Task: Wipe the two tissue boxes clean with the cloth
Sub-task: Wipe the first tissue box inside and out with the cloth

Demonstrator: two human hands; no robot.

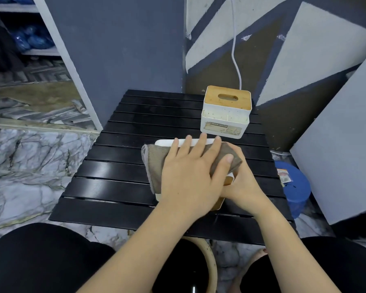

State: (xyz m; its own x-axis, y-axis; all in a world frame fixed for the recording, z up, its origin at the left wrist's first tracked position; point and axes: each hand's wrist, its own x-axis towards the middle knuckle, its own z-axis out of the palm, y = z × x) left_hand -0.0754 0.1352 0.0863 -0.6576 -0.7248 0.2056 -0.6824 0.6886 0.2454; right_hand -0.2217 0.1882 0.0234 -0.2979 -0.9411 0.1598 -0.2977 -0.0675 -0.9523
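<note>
Mid-wipe on the near tissue box, lying on its side on the black slatted surface. Left hand lay flat, fingers straight, pressing the brown cloth onto its upper face. Right hand curled round the box's right end, steadying it. Far tissue box stood upright just behind, nothing touching it, speckled with dirt. Judged: first box in progress, second not started.
</note>
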